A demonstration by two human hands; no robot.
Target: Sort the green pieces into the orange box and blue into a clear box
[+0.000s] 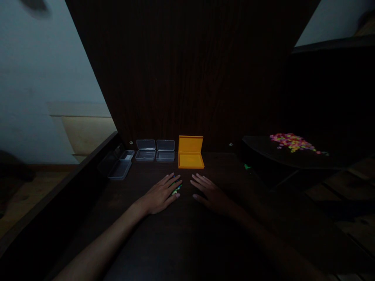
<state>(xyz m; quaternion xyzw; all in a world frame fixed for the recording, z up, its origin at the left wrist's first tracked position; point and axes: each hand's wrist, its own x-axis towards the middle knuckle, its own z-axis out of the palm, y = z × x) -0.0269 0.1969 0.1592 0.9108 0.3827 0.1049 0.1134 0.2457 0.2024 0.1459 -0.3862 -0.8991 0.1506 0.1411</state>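
My left hand lies flat on the dark wooden table, fingers stretched out, partly covering a few small green and blue pieces. My right hand rests flat beside it, fingers spread, with nothing in it. Just beyond my fingertips an open orange plastic box stands with its lid up. To its left are two open clear boxes, and one more clear box lies by the table's left edge.
A pile of several small colourful pieces lies on a dark raised surface at the right. One small green piece sits right of the orange box. A dark wood panel rises behind the table. The scene is dim.
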